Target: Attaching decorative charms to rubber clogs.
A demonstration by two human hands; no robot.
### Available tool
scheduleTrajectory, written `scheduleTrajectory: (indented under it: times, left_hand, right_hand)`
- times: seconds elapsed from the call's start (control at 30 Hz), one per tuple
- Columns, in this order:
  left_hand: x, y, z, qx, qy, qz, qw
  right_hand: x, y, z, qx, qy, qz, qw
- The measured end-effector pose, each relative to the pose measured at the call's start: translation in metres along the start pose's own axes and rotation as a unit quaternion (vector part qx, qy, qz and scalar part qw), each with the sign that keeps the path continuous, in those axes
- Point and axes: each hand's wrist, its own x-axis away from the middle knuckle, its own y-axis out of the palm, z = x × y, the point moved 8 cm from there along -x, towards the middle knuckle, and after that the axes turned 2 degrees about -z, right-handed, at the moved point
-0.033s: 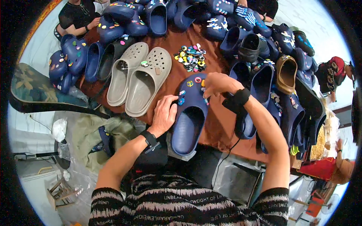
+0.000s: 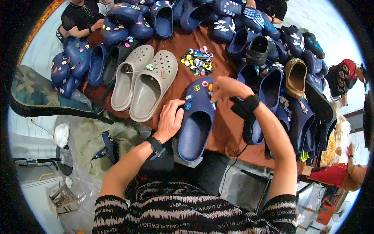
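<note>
The person is working on a navy clog [image 2: 196, 124] that is lying on the brown tabletop [image 2: 183, 82] right in front of them, its long axis running away from the body, toe at the far end and heel opening toward the chest. The left hand [image 2: 169, 119] is resting flat against the clog's left flank, fingers spread and pressing it steady, gripping nothing. The right hand [image 2: 228, 89] is curling over the toe from the right, fingertips pinched together on the upper where small coloured charms [image 2: 198, 88] are already sitting; whether a charm is between those fingers I cannot tell. So the toe is lying just beyond the left hand and directly under the right, the right being nearer to it. A heap of loose charms [image 2: 196, 61] is lying further out, beyond the toe, with a grey pair of clogs [image 2: 146, 80] to the left.
</note>
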Motion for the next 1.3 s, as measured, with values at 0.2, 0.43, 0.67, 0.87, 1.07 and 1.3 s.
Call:
scheduleTrajectory:
  times: [0.2, 0.43, 0.67, 0.87, 1.07, 1.3]
  left_hand:
    - [0.001, 0.001, 0.000, 0.042, -0.029, 0.007, 0.999]
    - [-0.001, -0.005, 0.008, 0.019, 0.018, -0.012, 1.000]
    - [0.002, -0.001, 0.006, 0.031, 0.031, -0.051, 0.998]
    - [0.000, 0.002, -0.002, 0.051, -0.002, -0.036, 0.998]
    - [-0.002, 0.005, 0.005, 0.002, -0.006, -0.043, 0.999]
    - [-0.003, 0.009, -0.001, 0.043, -0.026, -0.045, 0.998]
  right_hand:
    - [0.046, 0.054, 0.036, -0.356, -0.025, 0.070, 0.931]
    - [0.079, 0.083, -0.025, -0.341, 0.058, 0.031, 0.938]
    - [0.076, 0.116, -0.004, -0.321, 0.177, -0.020, 0.930]
    - [0.079, 0.110, -0.001, -0.155, 0.125, 0.127, 0.972]
    - [0.081, 0.107, -0.007, -0.076, 0.131, 0.140, 0.979]
    - [0.085, 0.103, -0.011, -0.100, 0.122, 0.167, 0.973]
